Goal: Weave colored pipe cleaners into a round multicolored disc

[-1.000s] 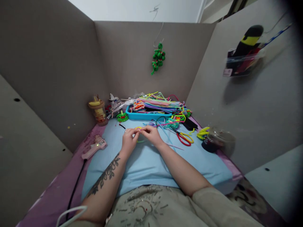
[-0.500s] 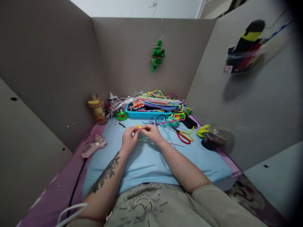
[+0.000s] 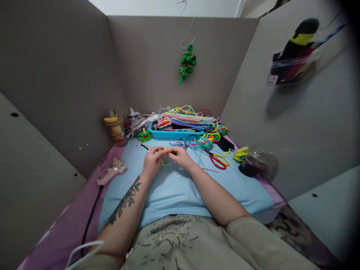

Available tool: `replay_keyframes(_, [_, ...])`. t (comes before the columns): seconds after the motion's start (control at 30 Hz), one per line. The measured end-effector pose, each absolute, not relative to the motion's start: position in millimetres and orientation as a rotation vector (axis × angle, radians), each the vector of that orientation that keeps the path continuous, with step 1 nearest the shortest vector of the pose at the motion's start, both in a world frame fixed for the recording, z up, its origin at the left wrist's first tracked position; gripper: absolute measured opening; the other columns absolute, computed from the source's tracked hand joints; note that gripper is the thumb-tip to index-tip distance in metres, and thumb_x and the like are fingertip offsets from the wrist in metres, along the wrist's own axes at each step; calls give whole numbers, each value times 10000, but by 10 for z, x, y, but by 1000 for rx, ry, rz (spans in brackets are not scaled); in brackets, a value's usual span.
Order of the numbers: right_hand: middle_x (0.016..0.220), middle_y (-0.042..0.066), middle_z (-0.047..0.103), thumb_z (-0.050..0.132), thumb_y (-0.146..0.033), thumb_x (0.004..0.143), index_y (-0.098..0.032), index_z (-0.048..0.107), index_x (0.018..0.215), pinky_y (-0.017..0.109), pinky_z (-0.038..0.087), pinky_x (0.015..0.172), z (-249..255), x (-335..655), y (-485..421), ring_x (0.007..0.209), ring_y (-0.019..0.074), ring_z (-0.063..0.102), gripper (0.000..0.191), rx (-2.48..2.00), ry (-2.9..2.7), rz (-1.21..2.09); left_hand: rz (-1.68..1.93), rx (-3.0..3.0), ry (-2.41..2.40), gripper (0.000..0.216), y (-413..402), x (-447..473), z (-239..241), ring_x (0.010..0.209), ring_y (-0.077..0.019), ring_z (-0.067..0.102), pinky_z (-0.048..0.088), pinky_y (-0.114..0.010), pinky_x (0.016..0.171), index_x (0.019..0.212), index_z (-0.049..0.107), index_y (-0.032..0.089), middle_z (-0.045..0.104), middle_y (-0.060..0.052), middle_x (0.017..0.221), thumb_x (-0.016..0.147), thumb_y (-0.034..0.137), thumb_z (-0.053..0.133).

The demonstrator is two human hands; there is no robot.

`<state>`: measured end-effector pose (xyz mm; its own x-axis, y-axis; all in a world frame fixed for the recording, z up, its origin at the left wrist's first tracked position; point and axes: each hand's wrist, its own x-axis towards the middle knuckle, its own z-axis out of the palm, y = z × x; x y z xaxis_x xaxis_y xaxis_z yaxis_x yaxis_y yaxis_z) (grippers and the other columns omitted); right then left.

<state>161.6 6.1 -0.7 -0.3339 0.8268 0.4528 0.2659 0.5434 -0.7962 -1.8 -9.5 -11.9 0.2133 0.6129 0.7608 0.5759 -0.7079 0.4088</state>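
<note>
Above the blue-covered desk (image 3: 176, 191), my left hand (image 3: 152, 162) and right hand (image 3: 181, 156) are meeting with fingers curled in, pinching a small bright-yellow piece (image 3: 165, 149) that they are mostly hiding, while a curved pale-green strand (image 3: 168, 164) is showing just below. Beyond, a blue tray (image 3: 177, 134) is holding many-coloured strands (image 3: 188, 119), and the clear wall holder (image 3: 294, 69) is bearing a pale label (image 3: 272, 80) too blurred to read.
</note>
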Motion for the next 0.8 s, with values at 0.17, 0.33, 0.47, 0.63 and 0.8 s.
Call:
replay_keyframes(0.17, [665,-3,593,543,-272,738,-143,663,775,215,367,555,-3,1627,67,589,100,486,180,-873,-1835,914,1492,2566,1149,295,-42,-49,-115,884,-160,537,419,-335,812,988,655,307,625,-33,985,819,139,481])
replay_keyframes(0.33, [645,-7,592,566,-303,718,-138,655,746,216,367,558,-16,1633,92,576,98,488,190,-875,-1774,1075,1563,2565,1082,201,-28,-57,-89,867,-155,550,429,-318,781,919,670,259,643,-41,921,817,179,517])
replay_keyframes(0.47, [617,-11,582,584,-301,701,-126,654,727,215,356,555,12,1613,66,559,91,478,190,-874,-1715,1119,1640,2510,1074,131,-23,-55,-98,821,-149,566,433,-322,762,859,669,229,652,-38,864,805,209,551])
replay_keyframes(0.63, [624,-7,585,608,-302,677,-126,644,706,215,358,568,16,1588,53,577,91,484,181,-866,-1590,1121,1719,2412,1116,82,-29,-23,-137,788,-142,571,437,-319,758,817,661,218,653,-24,813,781,211,587])
replay_keyframes(0.8, [588,-23,547,618,-331,667,-128,630,713,213,344,539,-63,1615,111,537,81,452,209,-887,-1514,1137,1674,2394,1151,97,-77,38,-150,782,-150,581,449,-323,739,816,666,215,658,-34,809,788,211,574])
